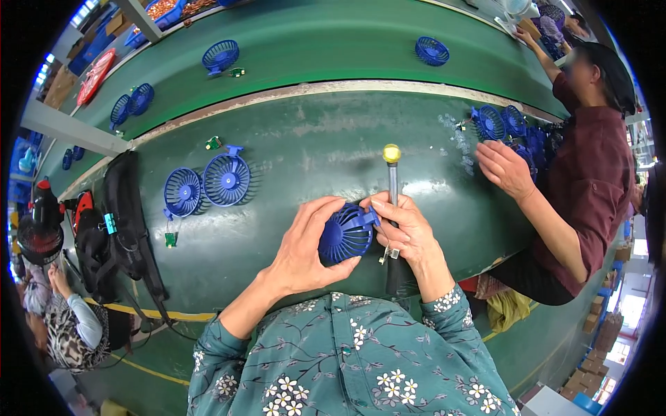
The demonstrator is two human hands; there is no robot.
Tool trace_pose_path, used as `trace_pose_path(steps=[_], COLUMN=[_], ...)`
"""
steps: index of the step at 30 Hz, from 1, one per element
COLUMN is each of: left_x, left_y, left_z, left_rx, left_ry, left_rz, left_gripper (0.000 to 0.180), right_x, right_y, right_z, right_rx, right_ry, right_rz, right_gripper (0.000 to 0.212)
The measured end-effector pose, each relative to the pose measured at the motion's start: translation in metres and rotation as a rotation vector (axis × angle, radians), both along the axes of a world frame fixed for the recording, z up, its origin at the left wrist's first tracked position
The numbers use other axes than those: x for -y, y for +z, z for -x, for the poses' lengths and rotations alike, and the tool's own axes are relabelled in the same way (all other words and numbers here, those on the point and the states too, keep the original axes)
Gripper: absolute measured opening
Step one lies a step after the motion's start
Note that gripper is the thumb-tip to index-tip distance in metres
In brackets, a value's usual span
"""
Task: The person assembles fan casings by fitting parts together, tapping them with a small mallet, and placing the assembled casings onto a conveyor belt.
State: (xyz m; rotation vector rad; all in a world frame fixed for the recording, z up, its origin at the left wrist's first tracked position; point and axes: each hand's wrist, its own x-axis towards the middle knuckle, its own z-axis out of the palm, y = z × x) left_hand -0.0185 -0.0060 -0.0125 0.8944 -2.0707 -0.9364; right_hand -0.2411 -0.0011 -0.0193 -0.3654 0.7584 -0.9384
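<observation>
- Using the yellow-headed mallet [393, 180] as my landmark: it's on the green worktable [305, 152], head pointing away from the person.
- Blue fan cage [345, 236] is up in both hands, just left of the mallet's shaft.
- Left hand [298, 244] is wrapped around the cage, fingers up top, thumb low, so yeah, clamped on it.
- Right hand [411, 232] is pinching the cage's little stem, over the mallet's shaft. Can't tell if it touches the mallet too.
- Some tiny dangling part [390, 256] hangs by the mallet's grip, too small to make out.
- Well left of the mallet: two more cages [226, 180], plus two green circuit boards [214, 143].
- Well right of it: a co-worker's hand [506, 168] near a cage pile [490, 123].
</observation>
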Motion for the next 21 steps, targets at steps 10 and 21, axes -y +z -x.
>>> trace_pose_path(steps=[10,21], left_x=[0.006,0.129], left_y=[0.012,0.036], left_z=[-0.002,0.014], left_rx=[0.189,0.138], left_ry=[0.049,0.184], left_rz=[-0.067,0.078], left_gripper=[0.081,0.046], right_x=[-0.002,0.025], right_y=[0.03,0.033], right_z=[-0.015,-0.004], right_rx=[-0.641,-1.348], right_ry=[-0.041,-0.578], right_rz=[0.086,0.631], right_gripper=[0.026,0.012])
